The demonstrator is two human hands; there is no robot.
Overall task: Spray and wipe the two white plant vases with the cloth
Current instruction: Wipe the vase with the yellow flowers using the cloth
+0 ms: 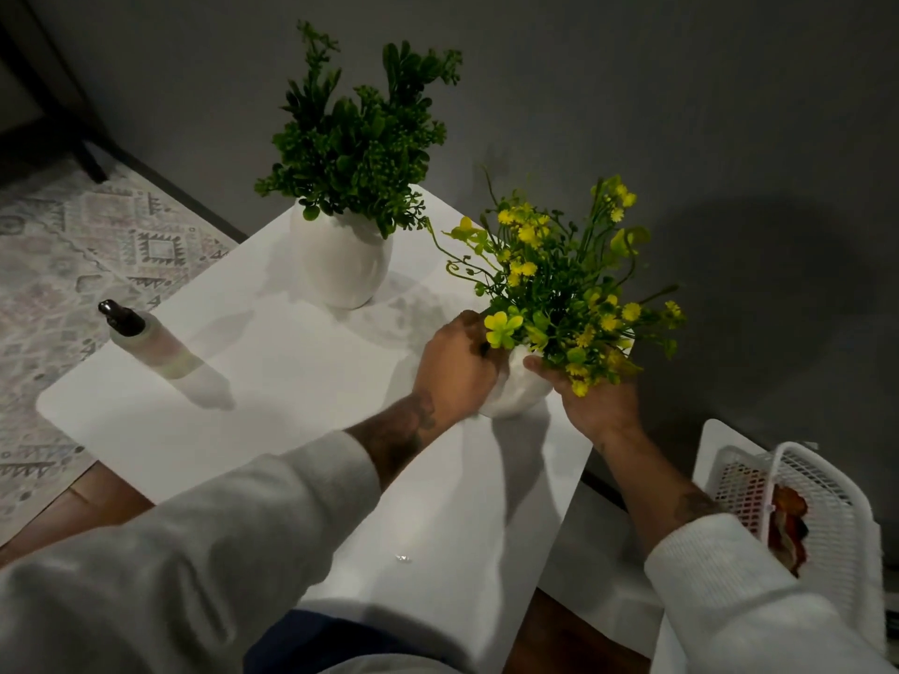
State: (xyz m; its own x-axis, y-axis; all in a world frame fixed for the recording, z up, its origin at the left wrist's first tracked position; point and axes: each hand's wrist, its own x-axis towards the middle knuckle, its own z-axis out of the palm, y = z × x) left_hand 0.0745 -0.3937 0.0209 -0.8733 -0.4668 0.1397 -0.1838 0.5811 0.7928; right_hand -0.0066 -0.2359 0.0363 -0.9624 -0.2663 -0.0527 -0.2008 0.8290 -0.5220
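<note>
Two white vases stand on a white table (272, 362). The far vase (343, 265) holds dark green foliage. The near vase (518, 394), at the table's right edge, holds yellow flowers. My left hand (457, 369) presses against the near vase's left side; a bit of white cloth (496, 398) shows under its palm against the vase. My right hand (596, 398) grips the vase from the right, partly hidden under the flowers. A spray bottle (146, 340) with a black nozzle stands at the table's left, away from both hands.
A white mesh basket (822, 484) with red and brown items sits on a lower white surface at the right. A grey wall runs behind the table. A patterned rug (73, 245) covers the floor at left.
</note>
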